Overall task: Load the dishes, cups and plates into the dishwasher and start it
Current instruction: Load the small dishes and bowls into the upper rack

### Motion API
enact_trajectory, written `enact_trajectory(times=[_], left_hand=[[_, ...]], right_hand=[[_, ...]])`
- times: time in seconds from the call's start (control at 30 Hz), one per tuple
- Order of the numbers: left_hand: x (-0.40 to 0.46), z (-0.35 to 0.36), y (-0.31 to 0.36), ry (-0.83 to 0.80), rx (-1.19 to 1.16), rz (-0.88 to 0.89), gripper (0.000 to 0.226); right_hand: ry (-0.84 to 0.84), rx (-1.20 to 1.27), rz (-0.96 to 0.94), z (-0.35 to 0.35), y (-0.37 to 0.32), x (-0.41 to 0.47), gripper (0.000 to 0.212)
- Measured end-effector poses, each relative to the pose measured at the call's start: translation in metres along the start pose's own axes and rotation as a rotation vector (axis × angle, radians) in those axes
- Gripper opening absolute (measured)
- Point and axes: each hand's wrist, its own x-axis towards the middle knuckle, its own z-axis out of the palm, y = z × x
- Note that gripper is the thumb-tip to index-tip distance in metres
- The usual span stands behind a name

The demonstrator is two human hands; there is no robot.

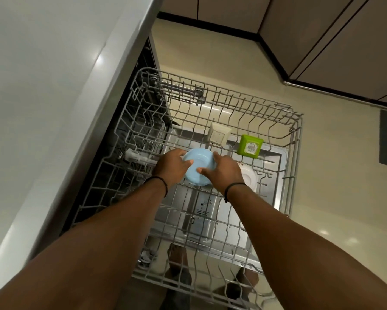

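Dishwasher rack [296, 139], a grey wire basket, stands pulled out over the open door [194, 206], whose steel inner face shows through the wires. A pale blue bowl [198, 166] sits upside down in the middle of the rack, its base ring facing up. Both hands are on it. The left hand [171, 167] holds the bowl's left side, its fingers [187, 162] curled over the rim and onto the upturned base. The right hand [225, 171] holds the right side, the thumb lying across the base and the other fingers wrapped round the far edge. Each wrist carries a thin dark band.

Just right of the right hand, partly hidden by it, a white bowl [250, 177] lies upside down in the same rack. Farther off, a cream square container [218, 134] leans on the wires, and to its right a green square container [250, 146] stands tilted with a label on its upper face. The two are near each other but apart.

To the left runs the grey table [42, 97] edge, with the dark mouth of the machine below it. Beige floor [344, 186] spreads to the right, and brown cabinets [344, 41] stand at the far right. Bare feet show through the near wires of the rack.
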Motion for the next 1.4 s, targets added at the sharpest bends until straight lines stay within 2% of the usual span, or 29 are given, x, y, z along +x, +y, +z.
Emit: enact_trajectory(times=[0.3, 0.57, 0.73, 0.93, 1.1, 1.23, 1.33, 1.4], left_hand=[[-0.009, 0.002, 0.004, 0.065, 0.028, -0.023, 0.045], [-0.037, -0.001, 0.028, 0.172, 0.183, -0.017, 0.044], [-0.075, 0.023, 0.066, 0.134, 0.312, 0.157, 0.05], [-0.121, 0.043, 0.099, 0.1, 0.398, 0.236, 0.05], [-0.165, -0.012, 0.111, 0.26, 0.49, 0.255, 0.046], [-0.227, -0.097, 0.105, 0.539, 0.532, 0.167, 0.04], [-0.278, -0.147, 0.092, 0.682, 0.528, 0.077, 0.045], [-0.303, -0.174, 0.08, 0.738, 0.539, 0.022, 0.046]], right_hand=[[0.027, 0.018, -0.006, -0.006, -0.003, -0.008, 0.064], [0.103, 0.114, 0.0, -0.032, 0.011, -0.033, 0.052], [0.234, 0.209, 0.046, -0.069, 0.041, -0.062, 0.037], [0.238, 0.175, 0.06, -0.107, 0.077, -0.101, 0.039], [0.168, 0.002, -0.141, -0.139, 0.042, -0.121, 0.042], [0.147, -0.063, -0.421, -0.16, -0.047, -0.146, 0.045], [0.132, -0.13, -0.604, -0.161, -0.108, -0.169, 0.046], [0.126, -0.146, -0.656, -0.161, -0.141, -0.184, 0.045]])
